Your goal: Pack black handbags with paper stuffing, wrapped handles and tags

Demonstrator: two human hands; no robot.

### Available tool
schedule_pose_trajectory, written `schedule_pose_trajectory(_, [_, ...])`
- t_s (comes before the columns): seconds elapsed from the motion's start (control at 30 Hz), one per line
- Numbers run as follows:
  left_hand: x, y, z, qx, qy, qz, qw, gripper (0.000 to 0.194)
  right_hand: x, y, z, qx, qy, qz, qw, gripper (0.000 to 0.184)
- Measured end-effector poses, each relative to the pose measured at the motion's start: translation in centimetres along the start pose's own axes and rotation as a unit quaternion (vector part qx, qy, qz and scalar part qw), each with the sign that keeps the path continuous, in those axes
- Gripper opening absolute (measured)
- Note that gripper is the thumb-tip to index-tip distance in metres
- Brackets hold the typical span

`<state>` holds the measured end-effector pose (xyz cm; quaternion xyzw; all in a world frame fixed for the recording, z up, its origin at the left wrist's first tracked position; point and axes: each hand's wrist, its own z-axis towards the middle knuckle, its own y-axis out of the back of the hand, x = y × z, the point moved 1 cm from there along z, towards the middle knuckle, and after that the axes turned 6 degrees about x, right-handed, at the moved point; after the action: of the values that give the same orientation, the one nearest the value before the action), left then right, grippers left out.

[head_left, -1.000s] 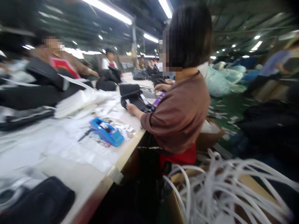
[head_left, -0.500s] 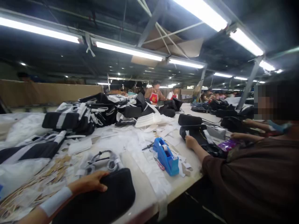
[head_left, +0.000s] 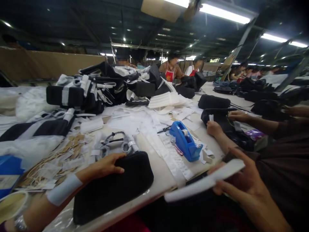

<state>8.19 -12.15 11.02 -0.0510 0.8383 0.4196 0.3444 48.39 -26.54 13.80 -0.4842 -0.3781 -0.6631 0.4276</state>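
Note:
At the near table edge, a flat black bag (head_left: 116, 190) with rounded corners rests on its side. My left hand (head_left: 108, 167) grips its upper edge, thumb on the dark face and fingers over the rim. Just behind the bag lie its grey straps (head_left: 129, 146), wrapped in pale material. In my right hand (head_left: 248, 190) a white strip (head_left: 205, 182) is pinched between thumb and fingers, held above the table's front edge and apart from the bag. The strip's material is hard to make out.
A blue tape dispenser (head_left: 185, 141) stands mid-table beside dark scissors (head_left: 164, 129). Black bags (head_left: 145, 88) are piled at the back. Paper scraps (head_left: 72, 145) litter the left. Close on my right, a co-worker's hands (head_left: 214, 129) handle another black bag (head_left: 217, 116).
My view has swung left from the co-worker and the box of white strips to the table. My left hand came onto the black bag; my right hand has entered view with a white strip.

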Motion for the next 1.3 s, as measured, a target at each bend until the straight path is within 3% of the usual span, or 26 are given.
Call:
schedule_pose_trajectory(0.1, [0.3, -0.2, -0.1, -0.001, 0.002, 0.002, 1.000, 0.074, 0.1, -5.2, 1.7, -0.031, 0.029, 0.088, 0.995, 0.087])
schedule_pose_trajectory(0.23, [0.6, -0.3, -0.3, -0.011, 0.013, 0.022, 1.000, 0.072, -2.4, -11.9, 6.6, -0.053, 0.021, 0.132, 0.990, 0.071])
schedule_pose_trajectory(0.37, [0.6, -0.3, -0.5, -0.025, 0.012, 0.031, 0.999, 0.066, -5.3, -14.8, 8.2, -0.004, -0.045, 0.155, 0.987, 0.069])
schedule_pose_trajectory(0.5, [0.0, -0.3, -0.5, -0.036, 0.010, 0.047, 0.998, 0.059, -7.0, -15.9, 8.3, 0.037, -0.136, 0.171, 0.975, 0.072])
schedule_pose_trajectory(0.7, [-1.2, -0.5, -1.3, -0.060, 0.004, 0.084, 0.995, 0.037, -7.5, -15.7, 8.8, 0.050, -0.196, 0.148, 0.968, 0.075])
schedule_pose_trajectory(0.9, [-1.3, -0.6, -1.5, -0.066, 0.009, 0.096, 0.993, 0.040, -7.6, -15.4, 8.9, 0.074, -0.206, 0.082, 0.972, 0.070])
schedule_pose_trajectory(1.07, [-1.4, -0.6, -1.6, -0.076, 0.012, 0.103, 0.992, 0.040, -8.4, -17.3, 7.6, 0.113, -0.208, 0.159, 0.958, 0.069])
schedule_pose_trajectory(1.3, [-1.6, -0.6, -1.8, -0.073, 0.006, 0.109, 0.991, 0.042, -7.6, -14.7, 8.6, 0.098, -0.204, 0.068, 0.972, 0.068])
